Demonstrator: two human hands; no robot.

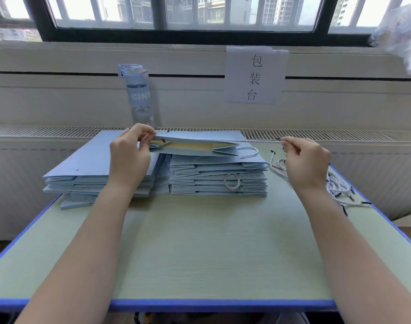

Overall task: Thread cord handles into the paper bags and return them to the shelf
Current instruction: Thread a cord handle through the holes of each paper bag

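I hold a light blue paper bag (195,146) up above the stacks, its mouth slightly open toward me. My left hand (132,150) pinches the bag's left top edge by a hole with a black cord tip. A white twisted cord (258,140) runs taut from the bag to the right, where my right hand (305,162) pinches its end. A looped handle (249,152) hangs from the bag's right side. Two stacks of flat blue bags (218,181) lie under it. Loose cords (340,190) are piled right of my right hand.
A pale green table with a blue edge (200,302) fills the foreground. A blue water bottle (139,94) stands behind the stacks by the wall. A paper sign (254,76) hangs on the wall. A radiator grille (340,134) runs along the back.
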